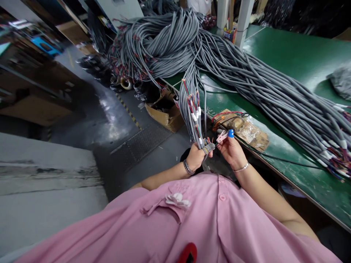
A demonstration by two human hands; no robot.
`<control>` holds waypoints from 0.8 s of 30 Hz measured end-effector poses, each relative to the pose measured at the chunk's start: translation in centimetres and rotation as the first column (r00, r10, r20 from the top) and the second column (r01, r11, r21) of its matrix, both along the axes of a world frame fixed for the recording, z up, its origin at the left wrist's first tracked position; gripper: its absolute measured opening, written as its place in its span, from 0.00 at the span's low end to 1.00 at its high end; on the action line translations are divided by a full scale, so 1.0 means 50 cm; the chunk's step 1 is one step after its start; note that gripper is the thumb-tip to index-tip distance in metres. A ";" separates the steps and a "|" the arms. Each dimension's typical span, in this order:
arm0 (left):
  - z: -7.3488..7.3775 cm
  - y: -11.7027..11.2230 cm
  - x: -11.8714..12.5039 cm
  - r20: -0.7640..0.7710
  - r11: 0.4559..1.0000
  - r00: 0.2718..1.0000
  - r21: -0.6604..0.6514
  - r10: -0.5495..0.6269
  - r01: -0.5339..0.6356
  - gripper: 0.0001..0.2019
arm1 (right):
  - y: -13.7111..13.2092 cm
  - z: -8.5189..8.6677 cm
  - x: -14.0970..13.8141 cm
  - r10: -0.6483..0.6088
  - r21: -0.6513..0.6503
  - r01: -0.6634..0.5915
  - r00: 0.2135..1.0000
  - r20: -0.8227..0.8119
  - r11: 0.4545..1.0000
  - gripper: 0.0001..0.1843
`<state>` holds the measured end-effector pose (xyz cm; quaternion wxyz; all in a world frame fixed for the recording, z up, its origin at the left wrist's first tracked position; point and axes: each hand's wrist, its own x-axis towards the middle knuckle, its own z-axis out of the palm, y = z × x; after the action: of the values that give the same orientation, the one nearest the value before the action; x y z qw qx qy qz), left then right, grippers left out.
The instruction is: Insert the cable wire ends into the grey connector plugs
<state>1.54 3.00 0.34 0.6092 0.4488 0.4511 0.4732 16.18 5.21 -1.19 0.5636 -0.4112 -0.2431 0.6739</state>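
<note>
My left hand (195, 157) is closed around a bundle of grey cables (189, 120), just in front of my body. Its thumb wears a grey cover (208, 148). Stripped ends with white sleeves (198, 111) and thin coloured wires stick up from this bundle at several heights. Close beside it, my right hand (232, 151) pinches a small pale pink clip-like piece (221, 136), its exact kind unclear. A blue cover (230, 133) sits on a right-hand digit. Fine wire ends (210, 140) show between the two hands; whether the pink piece touches them is hard to tell.
A large heap of grey cables (170, 44) lies across the green table (290, 54), with a long bundle (263, 84) running right. Near the table edge sits a tape-wrapped block (246, 131) with red and black leads. An open cardboard box (167, 113) stands below on the floor.
</note>
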 end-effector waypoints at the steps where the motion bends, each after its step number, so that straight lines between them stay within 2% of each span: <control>1: 0.000 0.000 0.000 0.003 1.000 1.000 0.002 0.003 -0.003 0.15 | -0.001 0.000 0.002 0.012 -0.010 -0.012 1.000 -0.021 1.000 0.26; 9: 0.003 -0.011 -0.009 0.001 0.998 0.998 0.016 0.056 -0.056 0.15 | -0.018 0.004 0.022 0.129 -0.059 -0.137 0.985 -0.116 0.989 0.31; 12: 0.004 -0.014 -0.013 0.010 0.997 0.998 0.027 0.070 -0.070 0.15 | -0.023 0.014 0.023 0.149 -0.051 -0.159 0.976 -0.158 0.986 0.28; 18: -0.001 -0.011 -0.009 0.011 0.995 0.995 0.026 0.097 -0.098 0.16 | -0.025 0.020 0.015 0.082 0.002 -0.082 0.996 -0.044 0.997 0.18; 22: -0.004 -0.006 -0.002 0.019 0.995 0.995 0.027 0.094 -0.094 0.16 | -0.025 0.000 0.010 -0.042 0.090 0.038 0.998 0.044 0.995 0.22; 24: -0.004 -0.003 0.000 0.017 0.996 0.996 0.015 0.083 -0.083 0.15 | -0.023 -0.006 0.009 -0.050 0.107 0.045 0.997 0.051 0.993 0.23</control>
<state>1.55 2.83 0.13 0.5891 0.4306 0.4605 0.5054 16.66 4.05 -1.49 0.5937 -0.4044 -0.2834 0.6353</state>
